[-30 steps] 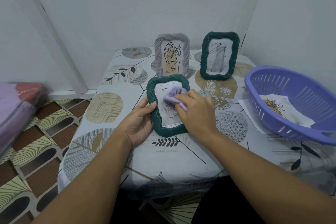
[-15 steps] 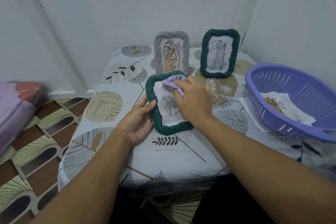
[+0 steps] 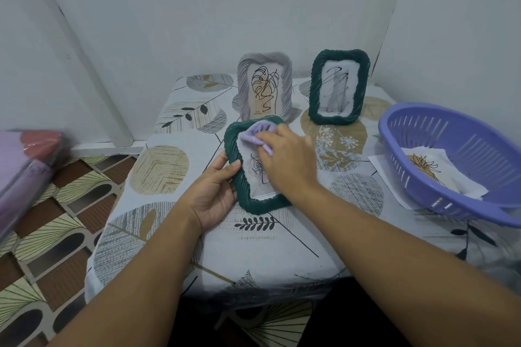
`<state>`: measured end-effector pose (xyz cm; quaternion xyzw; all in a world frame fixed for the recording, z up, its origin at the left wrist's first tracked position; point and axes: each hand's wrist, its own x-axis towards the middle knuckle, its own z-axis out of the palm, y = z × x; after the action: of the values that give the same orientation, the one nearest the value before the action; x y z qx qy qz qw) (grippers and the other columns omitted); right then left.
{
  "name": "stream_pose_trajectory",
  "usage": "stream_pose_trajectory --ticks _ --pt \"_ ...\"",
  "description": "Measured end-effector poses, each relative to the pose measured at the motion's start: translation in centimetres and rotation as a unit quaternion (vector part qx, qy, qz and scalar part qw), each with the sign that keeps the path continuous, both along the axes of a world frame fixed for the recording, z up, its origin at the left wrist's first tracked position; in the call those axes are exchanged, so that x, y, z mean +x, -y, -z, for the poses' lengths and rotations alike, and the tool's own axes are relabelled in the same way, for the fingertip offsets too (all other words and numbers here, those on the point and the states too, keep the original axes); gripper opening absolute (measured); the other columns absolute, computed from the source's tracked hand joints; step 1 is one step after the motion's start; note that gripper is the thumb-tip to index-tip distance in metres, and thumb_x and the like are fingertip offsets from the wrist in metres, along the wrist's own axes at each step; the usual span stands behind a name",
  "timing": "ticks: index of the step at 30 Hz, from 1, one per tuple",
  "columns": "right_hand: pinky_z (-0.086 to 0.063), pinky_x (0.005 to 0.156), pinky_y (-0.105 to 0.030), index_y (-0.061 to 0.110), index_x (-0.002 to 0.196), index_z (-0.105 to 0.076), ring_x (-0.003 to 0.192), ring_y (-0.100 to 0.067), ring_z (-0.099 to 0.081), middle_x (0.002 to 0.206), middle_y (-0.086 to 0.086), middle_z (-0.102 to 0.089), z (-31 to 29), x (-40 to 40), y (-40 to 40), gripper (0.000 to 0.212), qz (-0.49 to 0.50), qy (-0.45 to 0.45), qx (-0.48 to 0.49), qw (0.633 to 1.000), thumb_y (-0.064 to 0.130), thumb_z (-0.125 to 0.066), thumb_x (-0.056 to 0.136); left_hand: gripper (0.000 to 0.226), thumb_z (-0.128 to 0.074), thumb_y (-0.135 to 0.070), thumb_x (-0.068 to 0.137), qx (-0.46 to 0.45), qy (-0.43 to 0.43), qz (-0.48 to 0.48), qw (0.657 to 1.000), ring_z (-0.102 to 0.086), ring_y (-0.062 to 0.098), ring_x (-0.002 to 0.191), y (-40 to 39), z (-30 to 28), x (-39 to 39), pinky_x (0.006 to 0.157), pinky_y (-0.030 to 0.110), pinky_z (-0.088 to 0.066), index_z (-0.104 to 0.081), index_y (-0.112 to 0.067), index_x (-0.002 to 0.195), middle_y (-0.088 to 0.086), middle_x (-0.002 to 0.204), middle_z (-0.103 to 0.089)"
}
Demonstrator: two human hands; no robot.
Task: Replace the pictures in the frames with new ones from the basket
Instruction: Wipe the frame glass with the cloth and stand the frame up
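Observation:
A dark green picture frame (image 3: pixel 242 194) lies tilted on the table, a line-drawn picture behind its glass. My left hand (image 3: pixel 214 191) grips its left edge. My right hand (image 3: pixel 287 160) presses a lilac cloth (image 3: pixel 256 132) against the top of the glass. Behind stand a grey frame (image 3: pixel 265 87) with a leaf drawing and a second green frame (image 3: pixel 338 87) with a grey sketch. At the right sits a purple basket (image 3: pixel 451 166) holding a picture (image 3: pixel 425 169) with a brown flower.
The table (image 3: pixel 174 166) wears a leaf-patterned cloth and stands in a white corner. A loose sheet of paper (image 3: pixel 383 175) pokes out under the basket. A pink and purple bundle (image 3: pixel 25 166) sits at the far left above a patterned floor (image 3: pixel 56 248).
My right hand has slid the lilac cloth from the middle of the glass up to the frame's top edge. My left hand has kept its hold on the frame.

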<state>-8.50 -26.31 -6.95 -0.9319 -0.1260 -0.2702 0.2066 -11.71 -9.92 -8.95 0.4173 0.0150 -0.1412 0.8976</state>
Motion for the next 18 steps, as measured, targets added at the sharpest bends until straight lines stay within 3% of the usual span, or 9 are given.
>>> stream_pose_trajectory --ticks 3,8,13,18 --pt "-0.034 0.076 -0.036 0.034 0.113 -0.075 0.085 -0.018 -0.063 0.099 0.007 -0.065 0.9 -0.9 -0.4 0.022 -0.041 0.023 -0.02 0.999 0.035 -0.066 0.093 0.045 -0.045 0.0 0.104 -0.005 -0.003 0.0 1.0 -0.062 0.028 0.126 -0.1 0.0 -0.1 0.103 0.042 -0.054 -0.055 -0.016 0.144 0.018 0.141 -0.061" --pt "-0.04 0.082 -0.039 0.034 0.12 -0.072 0.088 -0.016 -0.061 0.104 0.005 -0.063 -0.9 0.7 0.6 0.025 0.021 0.0 0.004 1.0 0.034 -0.061 0.098 0.044 -0.046 0.0 0.104 0.001 -0.002 -0.001 1.0 -0.059 0.031 0.131 0.0 0.0 0.0 0.103 0.044 -0.053 -0.055 -0.016 0.144 0.017 0.141 -0.061" --pt "-0.03 0.078 -0.036 0.036 0.114 -0.075 0.087 -0.016 -0.062 0.1 0.009 -0.064 0.3 -0.4 -0.5 0.022 -0.042 0.021 -0.034 0.998 0.035 -0.065 0.095 0.045 -0.044 0.0 0.105 -0.01 -0.002 0.008 1.0 -0.055 0.031 0.135 -0.2 0.1 0.0 0.108 0.045 -0.049 -0.054 -0.017 0.146 0.018 0.144 -0.059" --pt "-0.028 0.079 -0.035 0.038 0.12 -0.071 0.089 -0.014 -0.06 0.105 0.007 -0.061 -1.3 1.0 0.7 0.024 0.017 0.006 -0.028 0.999 0.036 -0.059 0.1 0.044 -0.045 -0.001 0.105 0.002 0.0 0.002 1.0 -0.059 0.031 0.131 0.1 0.0 0.0 0.104 0.044 -0.053 -0.055 -0.017 0.145 0.017 0.141 -0.061"
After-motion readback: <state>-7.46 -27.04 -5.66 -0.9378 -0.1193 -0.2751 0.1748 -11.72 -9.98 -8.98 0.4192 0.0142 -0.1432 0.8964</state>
